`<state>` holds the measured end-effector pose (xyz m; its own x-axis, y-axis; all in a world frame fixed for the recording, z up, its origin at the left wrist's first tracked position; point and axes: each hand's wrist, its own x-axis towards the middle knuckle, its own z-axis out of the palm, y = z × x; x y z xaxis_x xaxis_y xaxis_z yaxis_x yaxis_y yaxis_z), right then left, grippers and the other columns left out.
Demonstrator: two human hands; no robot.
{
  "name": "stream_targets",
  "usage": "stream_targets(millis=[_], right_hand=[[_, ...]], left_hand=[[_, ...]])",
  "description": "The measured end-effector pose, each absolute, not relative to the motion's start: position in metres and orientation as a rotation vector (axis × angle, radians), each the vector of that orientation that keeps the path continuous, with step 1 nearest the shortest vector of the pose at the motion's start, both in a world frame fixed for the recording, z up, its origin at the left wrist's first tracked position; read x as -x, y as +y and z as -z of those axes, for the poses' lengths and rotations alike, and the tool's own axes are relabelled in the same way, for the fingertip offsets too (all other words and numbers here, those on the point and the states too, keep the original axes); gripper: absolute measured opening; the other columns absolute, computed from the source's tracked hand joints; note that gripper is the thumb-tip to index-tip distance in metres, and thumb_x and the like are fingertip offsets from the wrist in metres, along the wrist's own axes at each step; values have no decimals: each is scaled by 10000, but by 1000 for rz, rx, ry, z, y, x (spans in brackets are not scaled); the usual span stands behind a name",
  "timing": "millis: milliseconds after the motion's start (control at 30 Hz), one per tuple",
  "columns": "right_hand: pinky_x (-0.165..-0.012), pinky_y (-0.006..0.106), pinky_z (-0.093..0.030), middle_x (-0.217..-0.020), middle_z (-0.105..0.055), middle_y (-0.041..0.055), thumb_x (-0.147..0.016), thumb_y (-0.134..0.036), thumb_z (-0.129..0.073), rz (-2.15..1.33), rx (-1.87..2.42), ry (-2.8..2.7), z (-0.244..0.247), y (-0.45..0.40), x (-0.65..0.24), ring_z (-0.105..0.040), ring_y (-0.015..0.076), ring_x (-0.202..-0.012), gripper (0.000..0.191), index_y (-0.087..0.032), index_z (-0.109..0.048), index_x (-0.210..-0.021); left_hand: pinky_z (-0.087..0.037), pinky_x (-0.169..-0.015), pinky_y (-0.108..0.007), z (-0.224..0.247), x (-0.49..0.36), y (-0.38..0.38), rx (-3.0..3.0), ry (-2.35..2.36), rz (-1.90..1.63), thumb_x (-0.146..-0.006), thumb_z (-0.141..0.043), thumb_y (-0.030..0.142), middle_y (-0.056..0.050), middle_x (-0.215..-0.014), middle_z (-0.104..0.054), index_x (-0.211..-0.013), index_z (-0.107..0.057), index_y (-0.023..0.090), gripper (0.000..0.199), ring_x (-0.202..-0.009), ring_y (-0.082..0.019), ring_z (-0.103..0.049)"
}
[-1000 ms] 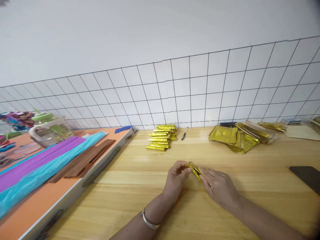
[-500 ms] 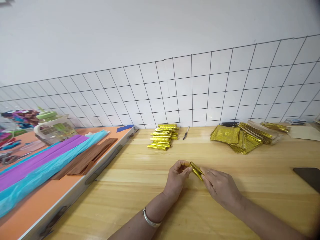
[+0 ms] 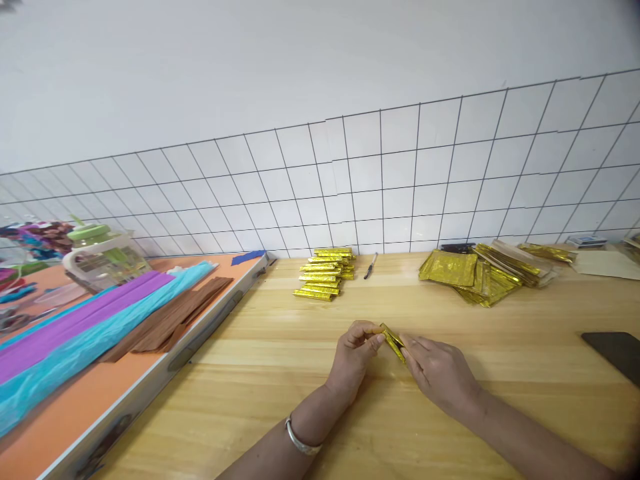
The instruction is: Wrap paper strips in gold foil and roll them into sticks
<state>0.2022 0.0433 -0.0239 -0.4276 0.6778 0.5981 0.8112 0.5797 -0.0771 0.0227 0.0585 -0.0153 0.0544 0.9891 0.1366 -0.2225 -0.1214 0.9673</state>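
Observation:
A small folded piece of shiny gold paper (image 3: 393, 343) is held between both hands, slanting down to the right above the wooden table. My left hand (image 3: 356, 355) pinches its upper left end between thumb and fingers. At the other end, my right hand (image 3: 440, 371) grips it with thumb and fingertips, which hide part of that edge. Farther back, a stack of narrow folded gold strips (image 3: 323, 275) lies near the wall. To the right spreads a pile of flat gold paper sheets (image 3: 450, 268).
A pen (image 3: 371, 265) lies beside the strips. On the left, an orange raised board (image 3: 125, 387) carries purple crepe paper (image 3: 95, 320), blue and brown lengths, and a clear jug with a green lid (image 3: 89, 233). A dark flat object (image 3: 613, 352) rests at the right edge.
Both hands keep their hold on the folded gold paper, its fold pressed slightly narrower. The view has shifted slightly; the other things lie as before.

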Motion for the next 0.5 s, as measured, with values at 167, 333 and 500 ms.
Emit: stream_targets(millis=[167,333,500], right_hand=[[-730,287,-525,-930,-697,91,-880,-181,-394,290,1192,-2260,26,43,-202,-656,170,-776,309,-121,-619,-1083],[-727,278,-515,-916,-697,89,-884,-178,-390,285,1185,-2264,26,43,-202,-653,167,-775,305,-124,-615,-1082],[-706,283,-512,-896,-696,91,-884,-176,-384,303,1179,-2275,25,42,-202,-650,171,-751,309,-110,-612,-1082]], left_hand=[[-405,-549,-210,15,-24,58,-1122,952,-1345,-610,-741,410,-27,-730,-595,-752,-649,148,312,-628,-104,-488],[-400,-543,-204,16,-24,59,-1092,971,-1342,-593,-752,413,-20,-706,-596,-741,-633,139,334,-606,-95,-484],[-392,-544,-199,17,-24,59,-1097,974,-1333,-617,-744,386,-11,-693,-583,-746,-615,135,311,-602,-89,-477]])
